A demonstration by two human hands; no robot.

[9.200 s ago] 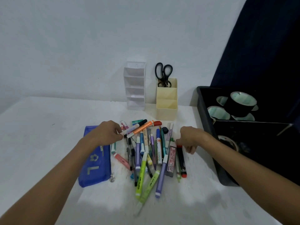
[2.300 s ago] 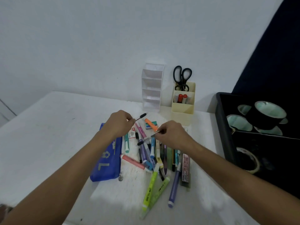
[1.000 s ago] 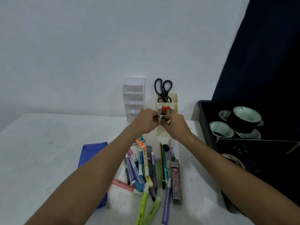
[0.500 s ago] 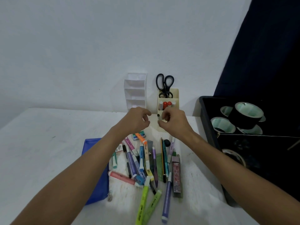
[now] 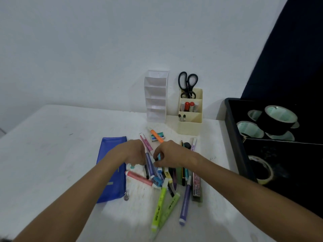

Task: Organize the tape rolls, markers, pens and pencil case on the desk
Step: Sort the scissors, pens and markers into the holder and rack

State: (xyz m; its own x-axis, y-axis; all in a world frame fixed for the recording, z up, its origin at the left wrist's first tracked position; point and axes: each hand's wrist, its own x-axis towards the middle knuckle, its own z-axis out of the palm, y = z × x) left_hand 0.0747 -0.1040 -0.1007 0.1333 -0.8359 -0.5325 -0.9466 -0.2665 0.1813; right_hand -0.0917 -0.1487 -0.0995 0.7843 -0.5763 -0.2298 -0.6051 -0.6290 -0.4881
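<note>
A pile of markers and pens (image 5: pixel 166 179) lies mid-desk, with a blue pencil case (image 5: pixel 111 173) to its left. My left hand (image 5: pixel 132 152) is on the pile's upper left, fingers curled down beside a purple marker (image 5: pixel 150 165); what they grip is hidden. My right hand (image 5: pixel 170 154) pinches a thin blue pen (image 5: pixel 159 157) between thumb and forefinger. The cream organizer (image 5: pixel 190 124) at the back holds black scissors (image 5: pixel 187 84), red-capped markers and two dark-tipped pens. Tape rolls (image 5: pixel 277 117) sit in the black tray (image 5: pixel 233 137).
A white tiered organizer (image 5: pixel 156 96) stands left of the cream one, against the wall. An orange marker (image 5: pixel 157 137) and a small eraser box (image 5: pixel 160 135) lie behind my hands. Yellow-green highlighters (image 5: pixel 160 205) point toward me. A clear tape roll (image 5: pixel 262 170) sits in the tray's near part.
Both hands have come back from the cream organizer to the pile. Two dark-tipped pens now stand in the organizer's front compartment.
</note>
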